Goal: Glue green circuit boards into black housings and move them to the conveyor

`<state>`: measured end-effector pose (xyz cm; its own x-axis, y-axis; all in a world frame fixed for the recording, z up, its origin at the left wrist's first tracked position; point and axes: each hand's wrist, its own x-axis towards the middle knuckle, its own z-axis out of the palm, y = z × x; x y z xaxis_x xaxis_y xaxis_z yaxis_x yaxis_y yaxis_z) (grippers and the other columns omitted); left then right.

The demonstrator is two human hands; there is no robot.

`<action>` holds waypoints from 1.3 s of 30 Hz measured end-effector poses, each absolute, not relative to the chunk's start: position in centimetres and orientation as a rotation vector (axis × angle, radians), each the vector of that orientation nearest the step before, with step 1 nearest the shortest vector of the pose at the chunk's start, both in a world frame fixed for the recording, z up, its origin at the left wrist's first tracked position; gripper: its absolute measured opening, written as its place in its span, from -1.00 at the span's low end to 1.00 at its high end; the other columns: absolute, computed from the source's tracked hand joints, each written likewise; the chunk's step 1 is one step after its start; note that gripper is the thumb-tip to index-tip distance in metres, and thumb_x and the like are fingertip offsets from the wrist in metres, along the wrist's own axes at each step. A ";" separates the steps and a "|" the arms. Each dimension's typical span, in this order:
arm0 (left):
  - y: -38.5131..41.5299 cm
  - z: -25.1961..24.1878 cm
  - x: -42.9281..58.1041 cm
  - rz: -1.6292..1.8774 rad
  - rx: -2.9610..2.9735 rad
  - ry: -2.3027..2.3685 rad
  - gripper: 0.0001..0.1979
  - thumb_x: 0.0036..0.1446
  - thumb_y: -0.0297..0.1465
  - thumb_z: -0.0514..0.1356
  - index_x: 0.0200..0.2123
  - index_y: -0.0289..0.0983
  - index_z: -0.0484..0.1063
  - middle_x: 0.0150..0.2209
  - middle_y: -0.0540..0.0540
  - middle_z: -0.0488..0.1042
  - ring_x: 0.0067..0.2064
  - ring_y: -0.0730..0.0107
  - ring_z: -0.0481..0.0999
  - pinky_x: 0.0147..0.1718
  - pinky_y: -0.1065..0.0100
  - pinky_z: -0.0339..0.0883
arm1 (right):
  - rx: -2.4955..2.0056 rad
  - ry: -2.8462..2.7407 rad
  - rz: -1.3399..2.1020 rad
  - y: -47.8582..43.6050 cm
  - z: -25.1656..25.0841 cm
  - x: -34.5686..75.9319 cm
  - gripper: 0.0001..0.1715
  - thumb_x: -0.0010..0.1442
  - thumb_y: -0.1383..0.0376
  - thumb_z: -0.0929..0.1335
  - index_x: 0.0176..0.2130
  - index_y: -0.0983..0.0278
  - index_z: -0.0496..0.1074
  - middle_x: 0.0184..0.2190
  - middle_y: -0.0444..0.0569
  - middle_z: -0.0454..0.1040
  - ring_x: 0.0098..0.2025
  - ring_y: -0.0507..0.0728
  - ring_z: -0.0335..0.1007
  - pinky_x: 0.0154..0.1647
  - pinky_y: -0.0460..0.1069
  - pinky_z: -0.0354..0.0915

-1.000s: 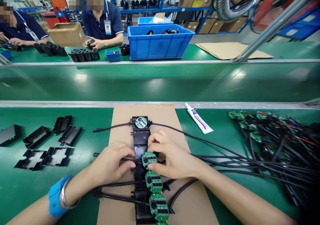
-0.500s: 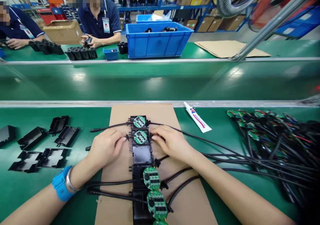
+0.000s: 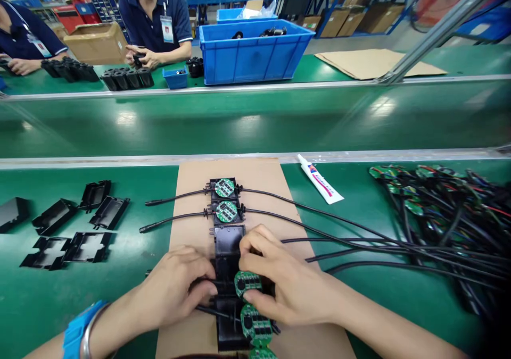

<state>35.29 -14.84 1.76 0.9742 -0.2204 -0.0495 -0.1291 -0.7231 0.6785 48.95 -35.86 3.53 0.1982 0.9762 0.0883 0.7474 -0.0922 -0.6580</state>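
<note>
A column of black plastic cases point(image 3: 229, 240) lies on a cardboard sheet point(image 3: 191, 183). The two farthest cases hold round green circuit boards point(image 3: 227, 211), with black cables running out both sides. My left hand point(image 3: 179, 279) is closed in a pinch on a black cable point(image 3: 223, 282) left of a nearer board. My right hand point(image 3: 287, 279) grips that circuit board point(image 3: 248, 283) between thumb and fingers, over a case. Its right-hand cable end is hidden behind the hand. Another circuit board point(image 3: 256, 324) rests tilted across the case nearest me.
Loose black cases point(image 3: 54, 218) lie at left. A white tube point(image 3: 320, 181) is right of the cardboard, and a heap of cabled boards point(image 3: 435, 210) sits farther right. Across the green bench stand a blue bin point(image 3: 255, 53) and two co-workers handling black parts.
Both hands have left the second board, which now sits in its case, and moved toward me to a nearer board and its cable. The view has tilted slightly down.
</note>
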 end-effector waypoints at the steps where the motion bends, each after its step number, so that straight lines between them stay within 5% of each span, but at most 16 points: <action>1: -14.8 1.6 35.3 -0.155 2.370 -0.245 -0.94 0.22 -0.40 0.14 -0.28 -0.21 0.41 -0.34 -0.02 0.50 -0.29 0.32 0.46 -0.30 0.31 0.31 | -1.864 -1.626 0.479 -35.9 3.4 48.9 -0.96 0.06 0.39 0.35 -0.39 0.29 0.36 -0.23 0.01 0.24 -0.13 0.17 0.15 -0.15 0.06 0.23; 3: -14.6 1.7 35.4 -0.111 2.332 -0.235 -0.92 0.24 -0.41 0.11 -0.28 -0.21 0.40 -0.35 -0.01 0.50 -0.31 0.37 0.47 -0.31 0.36 0.31 | -1.820 -1.643 0.434 -36.2 3.3 49.2 -0.93 0.12 0.40 0.31 -0.42 0.28 0.35 -0.24 0.00 0.24 -0.15 0.15 0.18 -0.18 0.04 0.23; 5: -14.2 2.0 35.6 -0.016 2.331 -0.204 -0.90 0.27 -0.41 0.08 -0.27 -0.22 0.39 -0.37 0.00 0.48 -0.33 0.41 0.47 -0.35 0.40 0.31 | -1.834 -1.578 0.440 -36.6 3.4 49.9 -0.93 0.17 0.33 0.32 -0.26 0.26 0.38 -0.19 0.02 0.28 -0.14 0.14 0.22 -0.17 0.02 0.26; 8: -13.5 2.2 36.1 0.216 2.460 -0.135 -0.90 0.28 -0.40 0.08 -0.24 -0.24 0.39 -0.37 -0.03 0.47 -0.35 0.40 0.46 -0.36 0.40 0.31 | -1.932 -1.430 0.463 -36.9 3.1 51.3 -0.67 0.21 0.29 0.32 -0.01 0.27 0.28 -0.12 0.05 0.34 -0.09 0.14 0.28 -0.10 0.04 0.29; 16: -12.7 0.2 37.4 0.223 2.793 -0.066 -0.80 0.27 -0.36 0.07 -0.38 -0.25 0.41 -0.35 -0.09 0.41 -0.29 0.27 0.37 -0.32 0.27 0.29 | -2.084 -1.561 0.195 -36.0 -0.1 52.7 -0.83 0.27 0.38 0.24 -0.22 0.29 0.42 -0.26 0.03 0.46 -0.17 0.16 0.32 -0.13 0.09 0.28; 21: -13.1 1.4 36.5 0.298 2.758 -0.112 -0.88 0.27 -0.40 0.07 -0.22 -0.25 0.40 -0.27 -0.12 0.43 -0.24 0.23 0.37 -0.26 0.21 0.28 | -2.124 -1.544 0.067 -36.8 2.1 51.7 -0.78 0.26 0.35 0.24 -0.13 0.29 0.43 -0.25 0.05 0.46 -0.19 0.17 0.31 -0.15 0.10 0.27; 28: -15.6 2.8 33.6 -0.175 2.477 -0.499 -0.89 0.26 -0.38 0.10 -0.16 -0.20 0.38 -0.30 -0.07 0.45 -0.25 0.26 0.39 -0.26 0.27 0.28 | -2.017 -1.579 0.611 -38.5 4.4 46.6 -0.78 0.01 0.24 0.43 -0.34 0.25 0.36 -0.29 0.01 0.31 -0.15 0.22 0.20 -0.17 0.08 0.26; 35: -15.6 1.4 33.8 -0.201 2.382 -0.578 -0.86 0.24 -0.50 0.05 -0.26 -0.21 0.39 -0.38 -0.04 0.43 -0.29 0.32 0.40 -0.29 0.33 0.26 | -1.885 -1.721 0.505 -38.9 2.8 45.0 -0.90 0.10 0.38 0.31 -0.40 0.28 0.24 -0.38 -0.05 0.31 -0.27 0.12 0.14 -0.20 0.06 0.21; 39: -15.2 2.2 33.7 -0.096 2.307 -0.510 -0.91 0.25 -0.47 0.10 -0.25 -0.22 0.39 -0.40 -0.03 0.45 -0.32 0.36 0.42 -0.33 0.36 0.26 | -1.911 -1.597 0.547 -39.4 3.9 46.0 -0.77 0.10 0.23 0.38 -0.34 0.26 0.24 -0.31 -0.02 0.34 -0.21 0.16 0.21 -0.22 0.04 0.24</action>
<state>33.69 -15.18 2.22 0.9174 -0.3891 0.0832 -0.3320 -0.6333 0.6990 46.01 -39.42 3.87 0.1977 0.9787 0.0548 0.7396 -0.1123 -0.6636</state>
